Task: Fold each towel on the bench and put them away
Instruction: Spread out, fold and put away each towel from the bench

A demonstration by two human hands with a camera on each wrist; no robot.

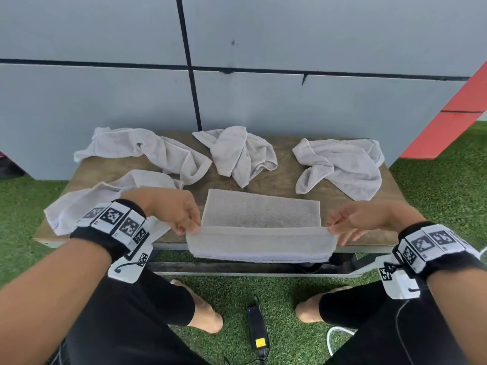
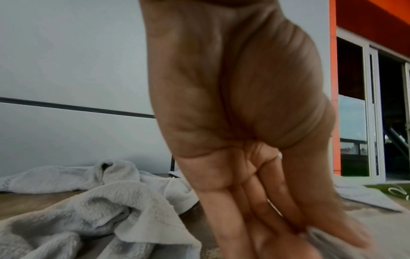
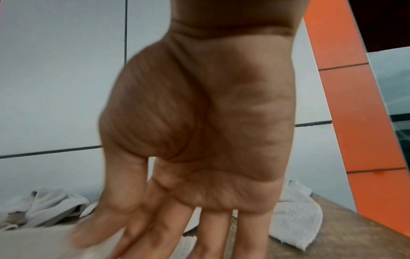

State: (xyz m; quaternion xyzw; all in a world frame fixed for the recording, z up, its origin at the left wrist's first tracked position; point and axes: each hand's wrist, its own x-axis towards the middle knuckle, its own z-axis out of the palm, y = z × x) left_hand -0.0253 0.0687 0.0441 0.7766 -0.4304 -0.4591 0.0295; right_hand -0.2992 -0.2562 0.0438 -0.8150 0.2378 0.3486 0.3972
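A light grey towel point(image 1: 261, 214) lies flat at the front middle of the wooden bench point(image 1: 279, 180), its near part raised and hanging over the front edge. My left hand point(image 1: 193, 227) pinches the towel's left near corner, and my right hand point(image 1: 334, 229) pinches the right near corner with its other fingers spread. In the left wrist view the fingers point(image 2: 288, 219) close on a bit of towel point(image 2: 321, 234). The right wrist view is blurred, with the thumb point(image 3: 95, 227) lying on pale cloth point(image 3: 40, 245).
Three crumpled towels lie along the back of the bench: left point(image 1: 147, 151), middle point(image 1: 239, 154), right point(image 1: 342, 164). Another point(image 1: 87, 198) lies under my left wrist. A grey wall point(image 1: 263, 88) stands close behind. A black power brick point(image 1: 257, 330) lies on the grass between my feet.
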